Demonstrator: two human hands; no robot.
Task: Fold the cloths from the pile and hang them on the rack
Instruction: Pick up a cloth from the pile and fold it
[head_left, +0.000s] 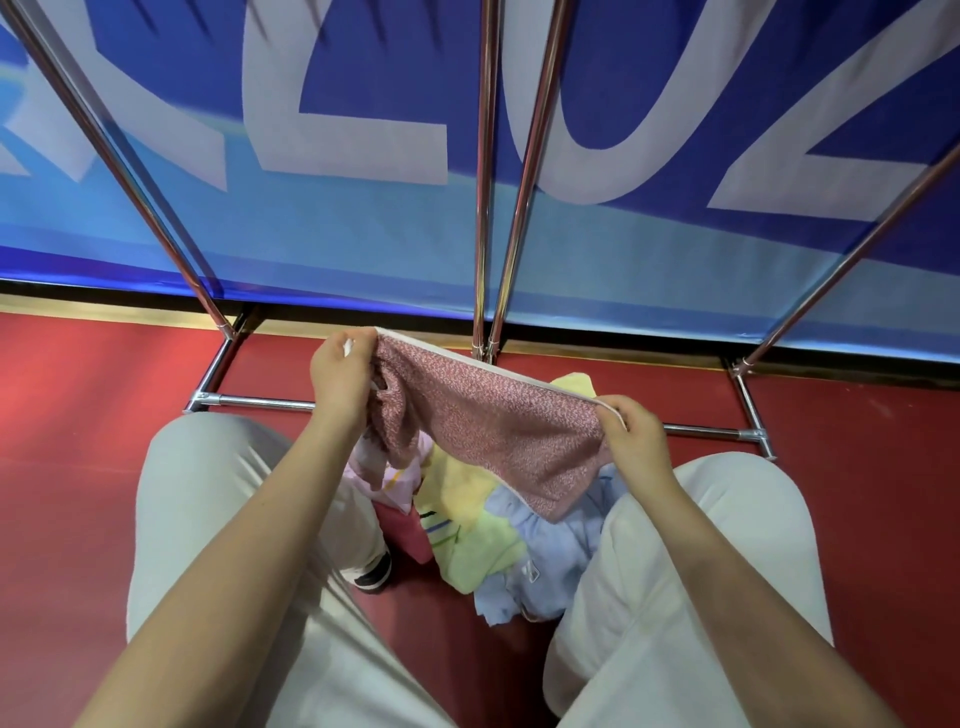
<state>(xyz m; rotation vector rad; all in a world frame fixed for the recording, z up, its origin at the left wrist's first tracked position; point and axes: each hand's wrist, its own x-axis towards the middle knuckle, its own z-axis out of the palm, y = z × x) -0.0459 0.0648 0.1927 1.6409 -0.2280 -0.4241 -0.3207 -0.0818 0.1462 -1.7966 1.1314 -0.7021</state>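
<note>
We crouch on a red floor (78, 467) that runs up to a blue banner with large pale letters (363, 104) at twelve o'clock. Nearest us, our knees in pale trousers (208, 493) spread to seven and five o'clock, and a dark shoe with a white sole (375, 574) shows beside the left leg. Between the knees lies the pile of cloths (483, 545): yellow, light green, light blue and pink pieces heaped together on the floor. Just above the pile we hold a pink speckled cloth (493, 431) stretched between both hands. Our left hand (340, 376), at eleven o'clock of the pile, pinches one top corner with curled fingers, and extra fabric bunches and hangs below it. Our right hand (631, 434), at two o'clock of the pile, pinches the other end of the white-trimmed top edge between thumb and fingers. The cloth sags diagonally, its lower corner dangling over the blue cloth. Beyond the hands, the chrome rack (524, 208) stands on the floor, its base bars lying crosswise and its poles rising toward twelve o'clock in front of the banner.
</note>
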